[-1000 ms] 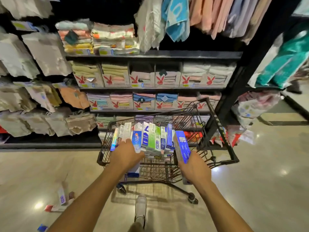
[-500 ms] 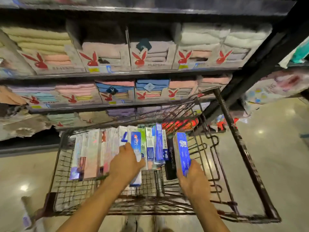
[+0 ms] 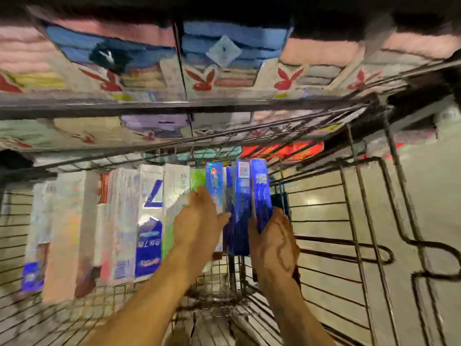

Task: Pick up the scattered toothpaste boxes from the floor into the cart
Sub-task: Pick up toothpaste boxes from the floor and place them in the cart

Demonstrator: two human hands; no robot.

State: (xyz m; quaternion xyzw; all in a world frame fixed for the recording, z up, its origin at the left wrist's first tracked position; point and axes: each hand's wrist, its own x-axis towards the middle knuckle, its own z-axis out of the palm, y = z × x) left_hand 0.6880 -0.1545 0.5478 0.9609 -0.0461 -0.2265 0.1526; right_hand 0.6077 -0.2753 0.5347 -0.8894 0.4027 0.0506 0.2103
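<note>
A row of toothpaste boxes (image 3: 124, 221) stands upright inside the black wire cart (image 3: 361, 221), white and pink ones at the left, blue ones at the right. My left hand (image 3: 197, 221) lies flat with straight fingers against the boxes near the middle of the row. My right hand (image 3: 272, 238) grips a blue toothpaste box (image 3: 260, 193) and holds it against the right end of the row. The picture is blurred by motion.
Store shelves (image 3: 174, 106) with boxed folded towels stand right behind the cart. Pale shiny floor (image 3: 429, 196) shows through the cart's right side and beyond it. The cart's right half holds no boxes.
The camera has moved closer and lower over the cart. My right hand has brought the blue box against the right end of the row; my left hand still presses the boxes.
</note>
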